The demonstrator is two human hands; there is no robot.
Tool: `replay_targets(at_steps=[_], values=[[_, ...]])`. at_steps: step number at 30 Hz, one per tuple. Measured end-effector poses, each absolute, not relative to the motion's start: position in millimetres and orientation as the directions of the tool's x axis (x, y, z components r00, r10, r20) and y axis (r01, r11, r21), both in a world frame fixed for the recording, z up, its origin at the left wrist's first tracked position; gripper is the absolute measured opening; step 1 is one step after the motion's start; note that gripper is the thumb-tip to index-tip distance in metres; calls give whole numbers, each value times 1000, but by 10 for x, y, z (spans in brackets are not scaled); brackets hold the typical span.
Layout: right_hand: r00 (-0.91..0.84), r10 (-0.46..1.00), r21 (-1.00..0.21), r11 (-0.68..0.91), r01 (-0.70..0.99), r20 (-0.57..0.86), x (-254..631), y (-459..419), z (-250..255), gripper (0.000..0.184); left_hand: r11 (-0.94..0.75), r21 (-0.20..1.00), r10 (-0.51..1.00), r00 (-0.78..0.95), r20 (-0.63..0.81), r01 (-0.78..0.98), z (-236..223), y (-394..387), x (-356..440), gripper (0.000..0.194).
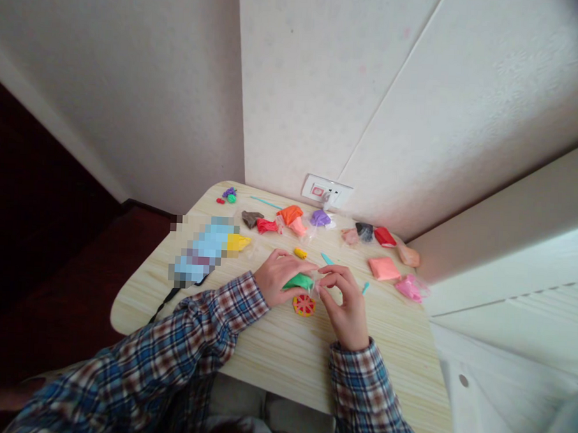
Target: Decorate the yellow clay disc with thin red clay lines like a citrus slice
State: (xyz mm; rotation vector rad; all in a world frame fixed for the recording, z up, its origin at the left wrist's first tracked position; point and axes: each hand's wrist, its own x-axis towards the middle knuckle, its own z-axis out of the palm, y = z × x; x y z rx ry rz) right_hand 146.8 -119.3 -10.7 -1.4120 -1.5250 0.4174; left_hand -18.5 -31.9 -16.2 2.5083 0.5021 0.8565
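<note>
My left hand [279, 277] is closed around a clear plastic bag of green modelling clay [299, 281] over the table's middle. The bag's clear end is pinched between the thumb and fingers of my right hand [343, 302]. Just below the bag, a round red and yellow clay piece with a wheel-like pattern [304, 305] lies flat on the table. A small yellow clay piece [300, 253] is beyond my left fingers. Past my right hand lie a light blue plastic tool [326, 259] and a smaller blue one [365, 287].
Bagged clay lies along the back: brown [252, 219], orange [290, 214], purple [320, 218], black [364, 231]. Pink bags [384, 268] are at right. A blurred-out blue object [205, 248] with a black strap sits left by yellow clay [239, 242]. A socket [327, 190] is on the wall.
</note>
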Motion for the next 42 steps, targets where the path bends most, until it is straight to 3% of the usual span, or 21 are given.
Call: replay_targets(at_steps=[7, 11, 13, 16, 19, 26, 29, 38, 42], values=[[132, 894, -753, 272, 599, 428, 1463, -1184, -151, 7, -878, 444, 420, 736, 531, 181, -178, -320, -170, 36], [223, 879, -785, 230, 576, 422, 1491, -1196, -152, 9, -885, 432, 412, 719, 560, 172, -166, -322, -170, 36], [331, 861, -859, 205, 469, 386, 1526, -1196, -157, 10, -887, 428, 415, 704, 577, 172, -160, -321, -175, 34], [451, 861, -972, 209, 110, 236, 1581, -1180, -169, 14, -890, 415, 421, 692, 587, 189, -151, -317, -189, 32], [422, 902, -957, 200, -209, 97, 1615, -1154, -180, 17, -893, 399, 419, 705, 573, 206, -137, -314, -205, 32], [420, 907, -901, 157, -404, -31, 1652, -1151, -191, 16, -913, 369, 381, 692, 613, 176, -139, -305, -205, 33], [422, 906, -890, 156, -429, -45, 1659, -1162, -189, 18, -909, 377, 387, 686, 616, 174, -144, -303, -204, 33], [422, 906, -944, 164, -287, 29, 1684, -1165, -201, 19, -881, 430, 441, 677, 589, 199, -152, -292, -229, 34], [427, 904, -929, 153, -338, -6, 1693, -1168, -192, 18, -883, 418, 452, 622, 639, 212, -175, -234, -261, 35]])
